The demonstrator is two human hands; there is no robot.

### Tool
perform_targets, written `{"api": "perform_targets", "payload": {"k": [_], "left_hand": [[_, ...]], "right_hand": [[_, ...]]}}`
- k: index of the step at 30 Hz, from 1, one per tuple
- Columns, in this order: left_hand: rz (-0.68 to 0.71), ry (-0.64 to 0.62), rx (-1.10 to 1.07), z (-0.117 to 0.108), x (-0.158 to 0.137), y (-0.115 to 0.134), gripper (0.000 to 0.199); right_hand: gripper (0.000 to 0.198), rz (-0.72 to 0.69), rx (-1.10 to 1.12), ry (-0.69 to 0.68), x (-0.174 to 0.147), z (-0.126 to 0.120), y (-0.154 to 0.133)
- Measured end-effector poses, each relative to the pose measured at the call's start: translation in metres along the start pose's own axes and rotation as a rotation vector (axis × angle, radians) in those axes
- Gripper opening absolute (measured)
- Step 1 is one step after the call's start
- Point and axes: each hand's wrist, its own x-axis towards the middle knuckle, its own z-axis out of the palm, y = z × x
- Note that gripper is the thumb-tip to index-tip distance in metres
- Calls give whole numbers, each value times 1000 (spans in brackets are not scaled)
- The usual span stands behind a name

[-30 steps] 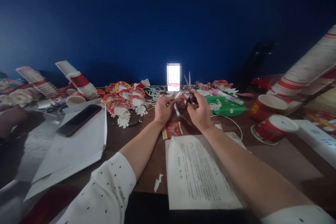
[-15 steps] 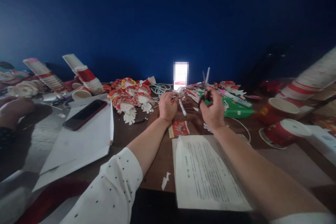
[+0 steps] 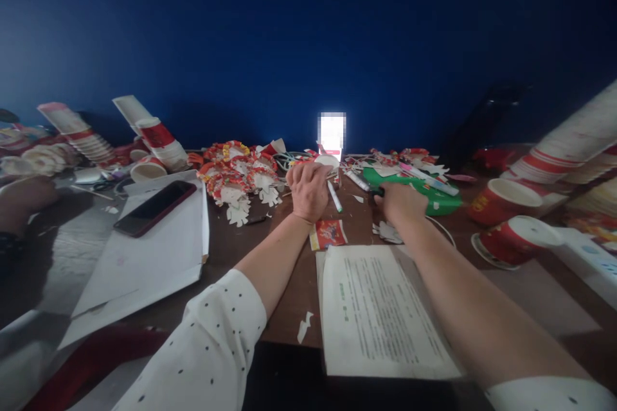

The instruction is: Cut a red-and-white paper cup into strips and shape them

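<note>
My left hand is closed around a small white piece of paper cup, whose pale edge shows above the fingers; the rest is hidden. My right hand is low over the table, its fingers curled on the black handle of scissors; the blades are hard to make out. Between the hands lies a white marker with a green tip. White paper cut-outs lie under my right wrist, and a green sheet is just beyond that hand.
A printed booklet lies in front of me, with a red packet behind it. Red-and-white paper crafts are heaped left of centre. A phone rests on white sheets. Red paper cups stand right. Another person's hand is far left.
My right hand has come down and slightly right with the scissors, which were raised with blades upward. My left hand has turned so its back faces me, still holding the paper cup piece.
</note>
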Motion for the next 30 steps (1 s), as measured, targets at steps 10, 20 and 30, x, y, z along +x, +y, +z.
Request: {"api": "perform_targets", "payload": {"k": [10, 20, 30], "left_hand": [[124, -105, 31, -2, -1, 7, 32], [250, -70, 18, 6, -4, 5, 34], [404, -41, -91, 2, -8, 19, 36]], "right_hand": [[37, -194, 163, -261, 0, -1, 4], [34, -343, 387, 280, -14, -3, -14], [22, -306, 561, 356, -21, 10, -33]]}}
